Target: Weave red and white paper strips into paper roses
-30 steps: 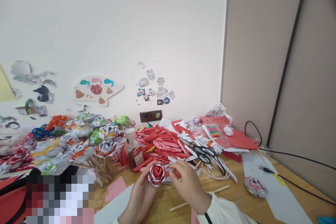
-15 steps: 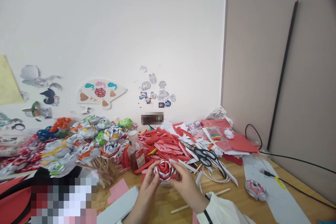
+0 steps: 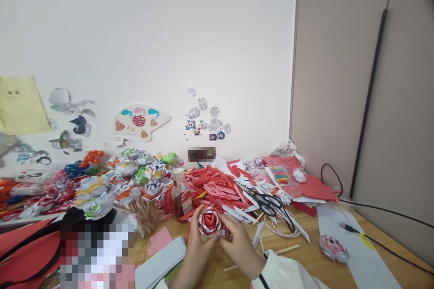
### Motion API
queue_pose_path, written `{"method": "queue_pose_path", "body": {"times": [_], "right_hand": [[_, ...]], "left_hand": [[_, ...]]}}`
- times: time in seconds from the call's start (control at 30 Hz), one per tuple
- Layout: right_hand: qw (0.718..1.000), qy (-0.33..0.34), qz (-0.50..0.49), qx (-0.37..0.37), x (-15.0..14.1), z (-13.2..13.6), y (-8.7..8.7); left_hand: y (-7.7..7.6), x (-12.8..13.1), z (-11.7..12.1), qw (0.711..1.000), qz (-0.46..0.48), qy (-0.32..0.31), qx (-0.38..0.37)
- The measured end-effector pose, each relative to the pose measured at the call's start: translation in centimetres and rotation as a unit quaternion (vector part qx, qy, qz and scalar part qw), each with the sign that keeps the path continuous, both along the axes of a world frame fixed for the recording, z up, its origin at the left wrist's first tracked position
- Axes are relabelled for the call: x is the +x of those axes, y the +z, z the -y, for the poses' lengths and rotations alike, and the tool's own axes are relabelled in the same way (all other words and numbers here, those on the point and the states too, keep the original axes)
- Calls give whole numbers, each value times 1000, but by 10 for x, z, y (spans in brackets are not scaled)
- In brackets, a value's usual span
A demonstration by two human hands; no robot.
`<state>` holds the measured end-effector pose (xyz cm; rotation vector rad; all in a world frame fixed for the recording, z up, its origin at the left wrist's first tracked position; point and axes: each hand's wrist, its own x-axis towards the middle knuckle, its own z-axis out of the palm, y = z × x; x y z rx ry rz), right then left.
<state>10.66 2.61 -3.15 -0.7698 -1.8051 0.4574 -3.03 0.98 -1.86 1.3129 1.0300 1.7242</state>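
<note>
A red and white folded-paper rose (image 3: 209,222) is held between my two hands above the front of the wooden table. My left hand (image 3: 195,240) grips its left side, thumb at the front and fingers curled behind. From the right, my right hand (image 3: 237,239) presses its thumb and fingers against the rose's edge. Right behind the hands lies a heap of folded red paper strips (image 3: 220,187). A glue bottle (image 3: 181,196) with a red label stands just left of that heap. Partly under my right forearm is a thin wooden stick (image 3: 287,249).
Black-handled scissors (image 3: 267,204) and a pearl string (image 3: 278,226) lie right of the hands. Another paper flower (image 3: 333,248) sits farther right beside a black cable (image 3: 389,246). Bunched paper flowers on sticks (image 3: 127,176) stand at left. A paper stack (image 3: 159,264) lies near my left forearm.
The view has shifted slightly left, so the scene sits farther right. The rose has turned between my hands, its face now more toward me. Both hands still hold it.
</note>
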Motion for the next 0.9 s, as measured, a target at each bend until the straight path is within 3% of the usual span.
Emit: {"method": "queue_pose_path", "body": {"times": [0.13,0.2,0.27,0.4,0.5,0.67,0.9], "right_hand": [[998,19,43,-31,1,-2,-3],[996,10,64,-59,3,-4,-5],[994,4,74,-82,4,-6,-6],[992,0,67,-103,3,-8,-7],[993,7,64,-104,3,-7,-7],[989,19,82,-118,2,-3,-6],[988,38,85,-122,3,-1,-5]], "left_hand": [[14,-16,3,989,-135,22,51],[21,-34,5,972,-215,76,61],[25,-57,6,954,-285,83,52],[21,-106,7,933,-347,99,7],[14,-129,9,923,-370,99,-39],[9,-130,4,919,-368,101,-101],[3,-118,-15,909,-403,65,-85]]}}
